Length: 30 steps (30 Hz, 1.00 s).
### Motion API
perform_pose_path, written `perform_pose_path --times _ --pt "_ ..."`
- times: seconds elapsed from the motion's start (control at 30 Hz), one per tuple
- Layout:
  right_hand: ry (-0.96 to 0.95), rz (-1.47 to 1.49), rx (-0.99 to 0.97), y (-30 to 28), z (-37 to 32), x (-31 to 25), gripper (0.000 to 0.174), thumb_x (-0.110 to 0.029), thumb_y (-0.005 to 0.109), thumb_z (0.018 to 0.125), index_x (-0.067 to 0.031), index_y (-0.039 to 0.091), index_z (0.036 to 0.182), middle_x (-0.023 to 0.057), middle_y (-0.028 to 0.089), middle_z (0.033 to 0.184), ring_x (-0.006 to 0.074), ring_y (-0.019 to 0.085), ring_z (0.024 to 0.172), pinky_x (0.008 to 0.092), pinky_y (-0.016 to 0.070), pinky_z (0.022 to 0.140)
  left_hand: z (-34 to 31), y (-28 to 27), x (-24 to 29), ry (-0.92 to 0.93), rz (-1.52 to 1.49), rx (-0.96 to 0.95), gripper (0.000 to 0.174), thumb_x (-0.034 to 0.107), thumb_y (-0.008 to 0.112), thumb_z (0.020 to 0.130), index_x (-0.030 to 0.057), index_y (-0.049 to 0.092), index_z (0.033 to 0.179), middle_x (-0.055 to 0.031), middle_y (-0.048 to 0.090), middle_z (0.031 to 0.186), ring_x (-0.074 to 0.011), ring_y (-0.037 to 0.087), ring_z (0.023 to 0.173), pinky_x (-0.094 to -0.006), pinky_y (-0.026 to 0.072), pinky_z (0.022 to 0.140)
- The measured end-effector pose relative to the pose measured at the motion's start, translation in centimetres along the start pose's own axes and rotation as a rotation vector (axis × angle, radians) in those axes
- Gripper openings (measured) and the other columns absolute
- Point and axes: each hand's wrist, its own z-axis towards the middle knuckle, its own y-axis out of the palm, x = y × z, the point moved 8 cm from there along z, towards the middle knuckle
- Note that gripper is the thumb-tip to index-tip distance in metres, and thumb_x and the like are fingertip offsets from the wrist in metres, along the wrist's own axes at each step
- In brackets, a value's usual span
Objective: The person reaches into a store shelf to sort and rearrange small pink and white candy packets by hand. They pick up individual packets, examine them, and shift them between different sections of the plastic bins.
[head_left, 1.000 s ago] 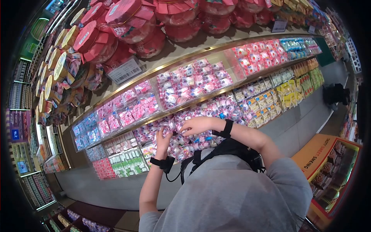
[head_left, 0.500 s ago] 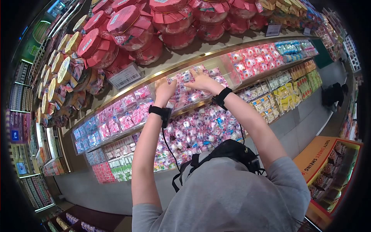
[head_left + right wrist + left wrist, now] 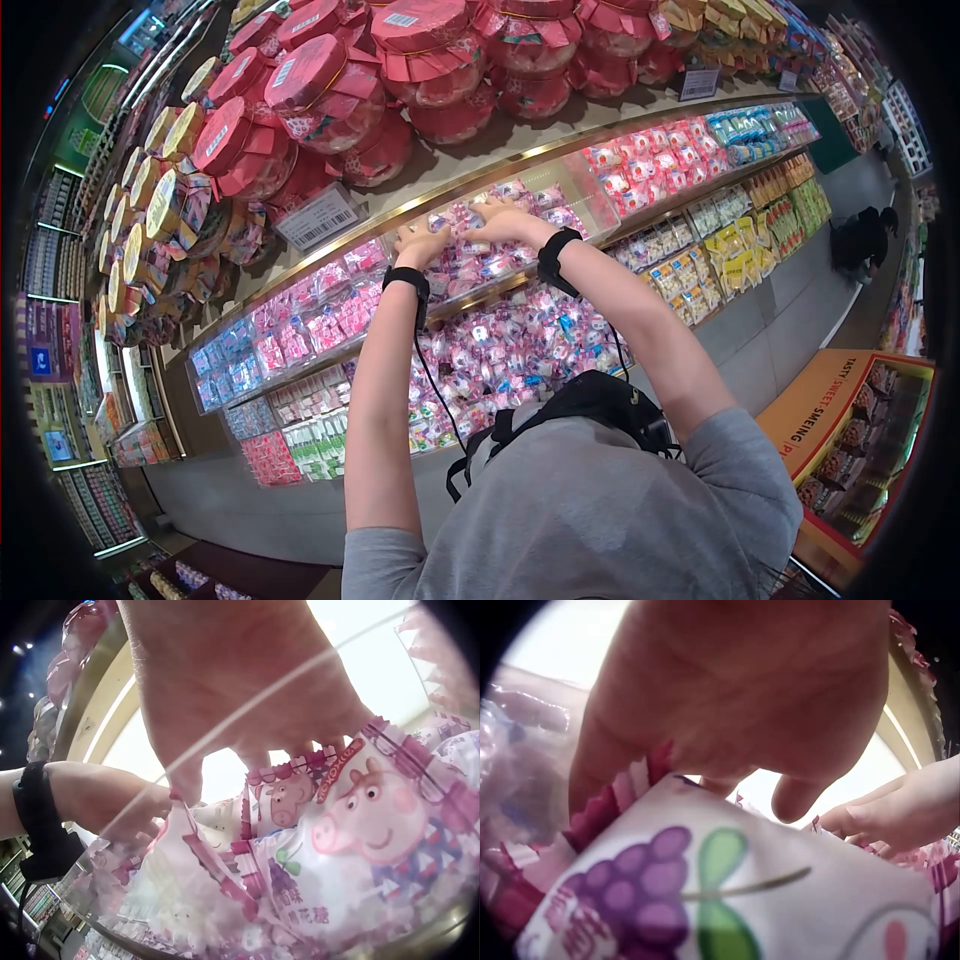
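Both hands reach into an upper clear bin of pink and white wrapped marshmallow packets. Toward the bin's left end, my left hand lies over the packets with its fingers spread. A large packet printed with purple grapes fills the left wrist view and hides part of that hand's fingers. Just to the right, my right hand rests palm down, fingers extended. In the right wrist view its fingertips reach down behind packets printed with a cartoon pig.
Below lies a lower bin of similar packets. Red-topped jars crowd the ledge above, beside a price tag. Packets in other colours flank both sides. A person in dark clothing is at far right, near an orange display box.
One second ago both hands were over the lower bin; they moved up and forward into the upper bin. Over the last half second they shifted only slightly among its packets.
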Motion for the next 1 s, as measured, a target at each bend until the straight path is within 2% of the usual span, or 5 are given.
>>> perform_pose_path --times 0.23,0.4,0.63,0.8,1.0 --pt "0.150 0.059 -0.025 -0.8 -2.8 0.8 0.088 -0.068 0.052 0.063 -0.0139 0.034 0.130 0.0222 0.024 0.135 0.0375 0.026 0.123 0.0451 0.0265 0.098 -0.2 0.9 0.5 0.016 0.035 -0.078 0.069 0.060 0.043 0.076 0.0184 0.033 0.131 -0.0288 0.010 0.136 -0.0471 0.020 0.122 -0.0463 0.0231 0.099" --pt "-0.016 0.249 -0.172 -0.4 -2.9 0.4 0.099 -0.064 0.059 0.061 -0.0016 0.026 0.130 0.0227 0.030 0.131 0.0291 0.037 0.118 0.0356 0.0349 0.093 0.4 1.0 0.0 0.088 0.003 -0.028 0.060 0.052 0.042 0.080 0.0167 0.037 0.128 -0.0212 0.026 0.133 -0.0379 0.028 0.122 -0.0400 0.0277 0.098" --pt "-0.246 0.072 -0.254 0.4 -3.1 -1.3 0.104 -0.048 0.072 0.057 -0.0039 0.017 0.133 0.0213 0.029 0.132 0.0297 0.033 0.121 0.0348 0.0317 0.097 0.4 1.9 0.3 0.257 -0.102 -0.287 0.055 0.047 0.046 0.080 0.0175 0.041 0.126 -0.0219 0.029 0.130 -0.0369 0.032 0.120 -0.0385 0.0300 0.097" --pt "-0.315 -0.036 -0.278 2.4 -1.4 -1.0 0.109 -0.035 0.078 0.052 -0.0104 0.012 0.135 0.0179 0.028 0.133 0.0280 0.039 0.116 0.0361 0.0437 0.085 -3.5 1.0 1.4 0.297 -0.033 -0.353 0.080 0.052 0.065 0.065 0.0189 0.034 0.130 -0.0221 0.011 0.137 -0.0346 0.028 0.123 -0.0376 0.0323 0.095" --pt "-0.227 -0.031 -0.301 1.3 -3.5 -2.5 0.110 -0.023 0.079 0.048 -0.0123 0.012 0.135 0.0197 0.031 0.129 0.0300 0.048 0.106 0.0360 0.0503 0.070 -4.1 1.5 1.3 0.410 0.229 -0.363 0.105 0.038 0.076 0.048 0.0196 0.020 0.136 -0.0237 0.013 0.137 -0.0359 0.025 0.125 -0.0400 0.0285 0.099"
